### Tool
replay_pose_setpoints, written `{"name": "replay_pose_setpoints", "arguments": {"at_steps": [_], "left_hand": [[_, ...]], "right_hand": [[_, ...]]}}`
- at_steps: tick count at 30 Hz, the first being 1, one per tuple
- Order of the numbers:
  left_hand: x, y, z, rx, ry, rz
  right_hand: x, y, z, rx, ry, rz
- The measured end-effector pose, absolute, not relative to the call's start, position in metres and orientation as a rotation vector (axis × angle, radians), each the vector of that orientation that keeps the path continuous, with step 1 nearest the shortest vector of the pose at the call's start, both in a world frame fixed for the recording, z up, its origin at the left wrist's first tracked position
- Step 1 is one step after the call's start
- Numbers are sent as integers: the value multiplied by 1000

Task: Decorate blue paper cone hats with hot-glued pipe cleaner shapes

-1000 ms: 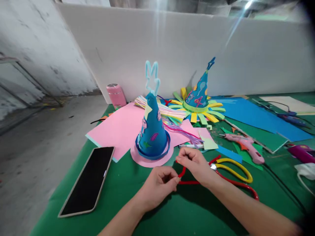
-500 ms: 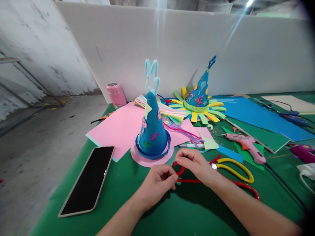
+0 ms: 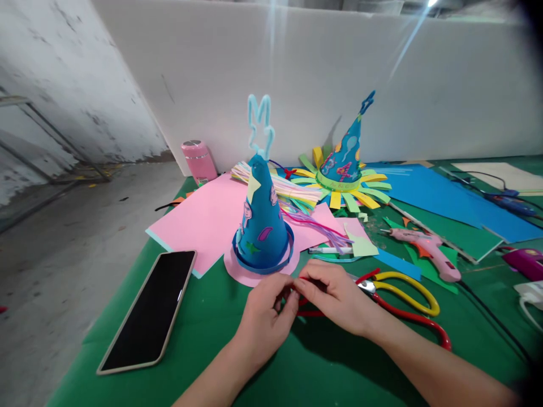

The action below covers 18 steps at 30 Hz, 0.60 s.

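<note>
Both hands meet just in front of a blue paper cone hat [image 3: 270, 232]. My left hand [image 3: 267, 311] is closed, pinching a bent red pipe cleaner [image 3: 309, 313]. The fingers of my right hand [image 3: 333, 294] press on that same pipe cleaner, fingertips touching the left ones. Most of the bend is hidden behind the fingers. A light blue pipe-cleaner shape [image 3: 262, 127] rises from the hat's tip, and a pink paper disc [image 3: 237, 274] lies under its brim. Scissors [image 3: 367, 286] with one yellow and one red handle lie beside my right wrist.
A phone [image 3: 150, 311] lies at the left. Behind are pink paper [image 3: 199, 217], a pipe-cleaner bundle [image 3: 297, 189], a pink bottle [image 3: 200, 162] and another decorated hat [image 3: 344, 161]. On the right are a pink glue gun [image 3: 428, 249] with its cord and blue sheets [image 3: 441, 198].
My hands have drawn together, the right fingertips shifting left to touch the left ones. The bend in the red pipe cleaner is now mostly covered. The view has tilted slightly.
</note>
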<state>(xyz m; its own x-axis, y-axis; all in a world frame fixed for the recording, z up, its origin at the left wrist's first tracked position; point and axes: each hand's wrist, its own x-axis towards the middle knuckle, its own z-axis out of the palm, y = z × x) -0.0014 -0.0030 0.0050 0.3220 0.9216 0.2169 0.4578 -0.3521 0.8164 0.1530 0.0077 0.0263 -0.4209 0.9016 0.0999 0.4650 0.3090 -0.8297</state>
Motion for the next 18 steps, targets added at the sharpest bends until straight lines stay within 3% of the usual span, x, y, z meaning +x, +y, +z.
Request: {"name": "replay_pose_setpoints", "arguments": {"at_steps": [18], "left_hand": [[-3,-2,2,2514,1316,1052]], "right_hand": [[155,5,33,-1211,-2277,793]]}}
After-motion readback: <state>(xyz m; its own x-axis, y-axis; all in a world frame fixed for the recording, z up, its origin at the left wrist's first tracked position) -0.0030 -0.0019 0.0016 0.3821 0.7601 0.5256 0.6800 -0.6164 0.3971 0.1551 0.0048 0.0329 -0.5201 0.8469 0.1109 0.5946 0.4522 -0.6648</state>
